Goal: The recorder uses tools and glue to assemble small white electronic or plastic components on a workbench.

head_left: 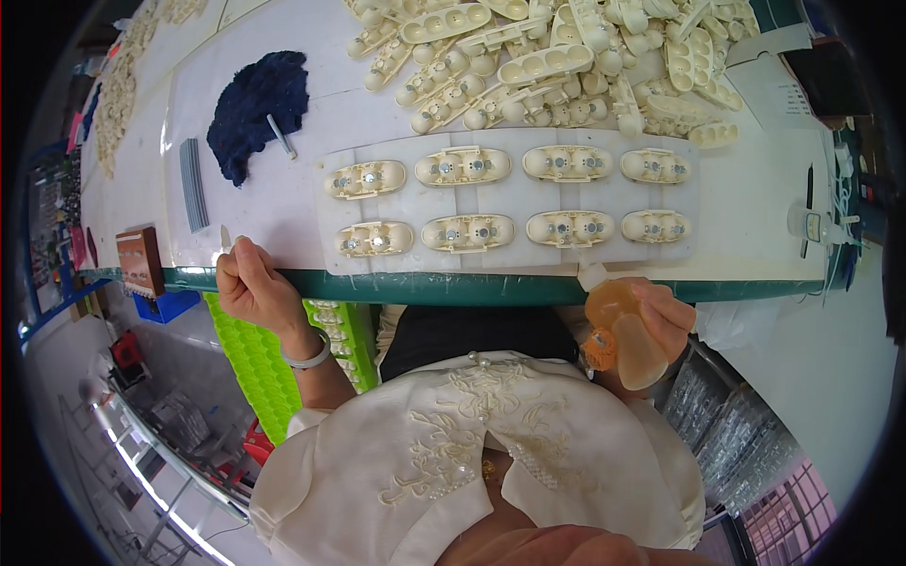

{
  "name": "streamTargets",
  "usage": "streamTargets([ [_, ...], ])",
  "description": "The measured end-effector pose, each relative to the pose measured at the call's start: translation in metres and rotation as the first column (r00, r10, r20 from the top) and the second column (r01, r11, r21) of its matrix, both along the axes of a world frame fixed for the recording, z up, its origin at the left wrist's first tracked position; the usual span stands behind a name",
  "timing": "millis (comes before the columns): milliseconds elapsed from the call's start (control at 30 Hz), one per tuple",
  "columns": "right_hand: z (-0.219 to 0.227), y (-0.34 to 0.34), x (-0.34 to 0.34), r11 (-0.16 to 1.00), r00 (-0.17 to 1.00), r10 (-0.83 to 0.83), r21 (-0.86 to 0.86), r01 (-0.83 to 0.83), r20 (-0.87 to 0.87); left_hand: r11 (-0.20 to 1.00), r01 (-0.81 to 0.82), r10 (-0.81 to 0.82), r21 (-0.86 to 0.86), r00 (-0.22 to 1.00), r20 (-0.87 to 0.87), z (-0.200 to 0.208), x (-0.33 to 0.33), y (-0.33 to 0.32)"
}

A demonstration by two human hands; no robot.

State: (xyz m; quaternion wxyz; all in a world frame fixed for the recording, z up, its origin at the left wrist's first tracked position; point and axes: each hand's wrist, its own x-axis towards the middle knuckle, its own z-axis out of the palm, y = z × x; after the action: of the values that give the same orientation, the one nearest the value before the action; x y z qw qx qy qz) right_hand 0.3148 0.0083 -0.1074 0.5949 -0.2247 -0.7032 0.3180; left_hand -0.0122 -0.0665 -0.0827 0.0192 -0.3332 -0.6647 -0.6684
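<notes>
While the left hand [253, 283] is clenched at a pale pointed piece [226, 238], grip on it indeterminable, eight cream housings [467, 232] sit in two rows on a board [519, 198]; an amber bottle [623, 325], nozzle [592, 275] near the board's edge, is grasped by the right hand [668, 319].

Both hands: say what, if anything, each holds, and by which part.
The right hand grips the amber bottle by its body; the left hand pinches a small pale thing by its near end.

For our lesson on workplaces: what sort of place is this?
Probably an assembly workshop: cream plastic parts lie heaped on a bench, and eight pieces sit in two rows on a white board.
</notes>
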Motion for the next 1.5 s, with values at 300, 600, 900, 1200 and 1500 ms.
streamTargets([
  [300, -0.005, 0.000, 0.015, 0.998, 0.997, -0.043, -0.041, 0.040, -0.065, 1.000, -0.003, 0.003, -0.016, 1.000, -0.005, -0.001, 0.000, 0.000],
  [600, -0.002, 0.005, 0.030, 0.999, 0.995, 0.036, -0.036, -0.033, 0.098, 0.999, -0.012, 0.011, -0.033, 1.000, -0.015, 0.000, -0.001, 0.000],
  [900, 0.004, 0.005, 0.027, 0.999, 0.991, -0.041, -0.026, 0.044, 0.130, 0.999, -0.010, 0.010, -0.042, 1.000, -0.010, 0.003, 0.001, 0.004],
  [1200, -0.007, 0.005, 0.025, 0.999, 0.990, -0.032, 0.027, 0.036, -0.140, 0.998, -0.017, 0.016, -0.060, 1.000, -0.009, 0.002, 0.000, 0.004],
  [1500, -0.002, 0.012, 0.041, 0.983, 0.983, -0.177, 0.039, 0.179, -0.047, 0.994, -0.041, 0.036, -0.104, 0.998, -0.045, 0.005, 0.002, 0.004],
])
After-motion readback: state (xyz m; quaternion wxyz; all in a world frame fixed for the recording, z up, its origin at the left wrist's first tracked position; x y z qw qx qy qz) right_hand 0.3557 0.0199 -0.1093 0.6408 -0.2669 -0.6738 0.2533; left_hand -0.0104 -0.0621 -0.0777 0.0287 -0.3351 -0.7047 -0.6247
